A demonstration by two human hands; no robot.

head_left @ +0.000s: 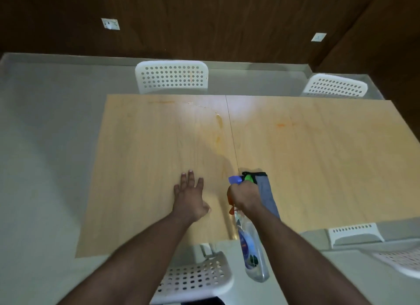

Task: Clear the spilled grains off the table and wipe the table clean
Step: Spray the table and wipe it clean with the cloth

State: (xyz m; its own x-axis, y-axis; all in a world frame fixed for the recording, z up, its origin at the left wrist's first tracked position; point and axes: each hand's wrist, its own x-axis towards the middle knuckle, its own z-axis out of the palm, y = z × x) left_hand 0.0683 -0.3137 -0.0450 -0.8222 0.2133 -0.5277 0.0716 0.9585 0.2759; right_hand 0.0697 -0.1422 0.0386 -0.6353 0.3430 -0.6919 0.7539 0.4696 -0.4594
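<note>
**Table, spray bottle, cloth: as held**

While the left hand (189, 196) lies flat on the table (318, 168), fingers straight and slightly spread, the right hand (244, 196) grips a spray bottle (250, 252) (blue nozzle forward), fingers curled round its neck. Grey cloth (268, 195) beside it, partly hidden. Orange streaks (219, 131) mid-table. White perforated chairs (172, 77) surround.

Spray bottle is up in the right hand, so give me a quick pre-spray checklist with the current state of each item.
1. Right hand grips the spray bottle: ok.
2. Nozzle points out over the table: ok.
3. Left hand lies flat on the table, beside the nozzle line: ok.
4. Orange stains are ahead of the nozzle: ok.
5. Grains cleared: none visible, small ones cannot tell.
6. Grey cloth is beside the right hand: ok.
</note>
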